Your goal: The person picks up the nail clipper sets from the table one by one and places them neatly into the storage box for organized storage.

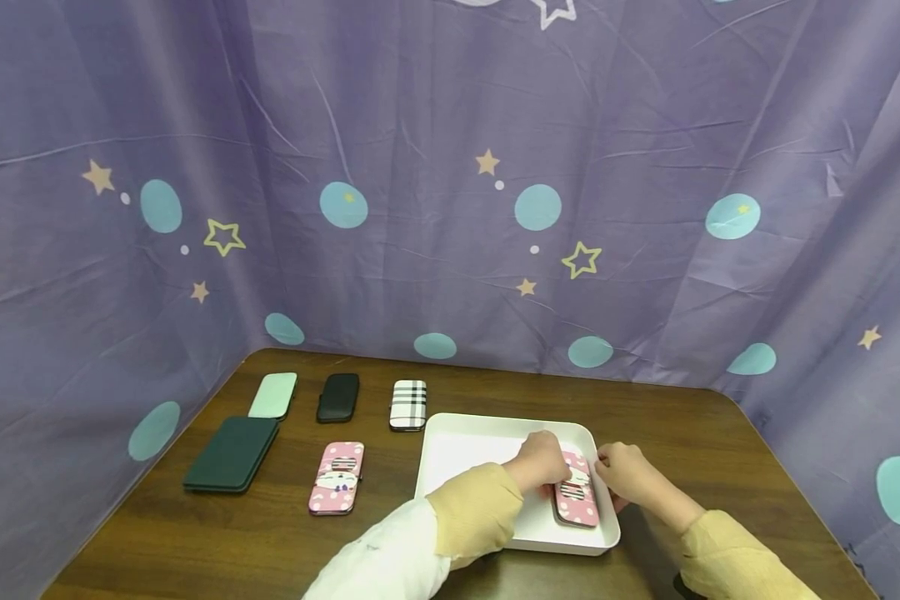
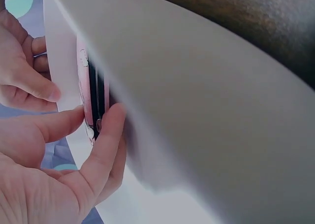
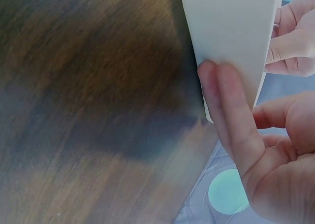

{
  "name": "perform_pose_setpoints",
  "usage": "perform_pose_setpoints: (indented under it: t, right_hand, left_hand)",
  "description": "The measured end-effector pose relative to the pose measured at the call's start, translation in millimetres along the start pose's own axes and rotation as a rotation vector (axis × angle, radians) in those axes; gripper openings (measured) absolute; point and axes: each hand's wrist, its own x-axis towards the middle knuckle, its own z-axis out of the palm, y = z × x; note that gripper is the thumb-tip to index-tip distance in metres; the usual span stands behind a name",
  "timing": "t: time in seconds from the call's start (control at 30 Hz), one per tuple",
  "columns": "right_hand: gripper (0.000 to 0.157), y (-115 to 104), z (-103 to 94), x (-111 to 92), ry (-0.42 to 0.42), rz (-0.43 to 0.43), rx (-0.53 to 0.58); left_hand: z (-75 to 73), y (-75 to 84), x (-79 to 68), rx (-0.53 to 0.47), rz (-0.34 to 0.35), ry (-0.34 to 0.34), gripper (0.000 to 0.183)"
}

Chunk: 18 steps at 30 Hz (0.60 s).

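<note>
Inside the white tray (image 1: 457,442), near its right wall, lies a pink polka-dot case (image 1: 576,508) with a cartoon figure on it. My left hand (image 1: 537,461) reaches over the tray and holds this case. In the left wrist view, the thumb and fingers of the left hand (image 2: 64,179) pinch the edges of the pink case (image 2: 84,88), whose dark side seam shows. Outside the tray, my right hand (image 1: 633,473) grips the right wall. The right wrist view shows the fingers of the right hand (image 3: 246,140) flat on the tray's outer wall (image 3: 231,27), thumb at the rim.
Left of the tray on the wooden table (image 1: 390,550) lie a second pink case (image 1: 337,479), a plaid case (image 1: 408,405), a black case (image 1: 338,397), a mint case (image 1: 273,395) and a dark green wallet-like item (image 1: 232,454). A purple curtain (image 1: 435,275) hangs behind.
</note>
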Motion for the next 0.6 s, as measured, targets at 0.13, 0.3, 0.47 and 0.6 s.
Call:
perform_pose_setpoints:
  t: [0.13, 0.3, 0.47, 0.6]
  right_hand:
    - [0.014, 0.3, 0.2, 0.4, -0.005, 0.013, 0.005]
    - [0.015, -0.3, 0.1, -0.5, -0.008, 0.019, 0.01]
    - [0.015, 0.4, 1.1, 0.0, -0.003, 0.013, 0.021]
    - [0.015, 1.4, 1.5, 0.6, -0.003, 0.011, 0.027]
  left_hand:
    - [0.8, 0.0, 0.9, -0.044, -0.019, -0.015, 0.027]
    - [3.4, -1.5, 1.1, -0.039, -0.018, -0.02, 0.025]
    - [4.3, -3.1, 0.2, -0.042, -0.012, -0.028, 0.023]
    - [1.0, -3.8, 0.3, -0.044, -0.002, -0.043, 0.02]
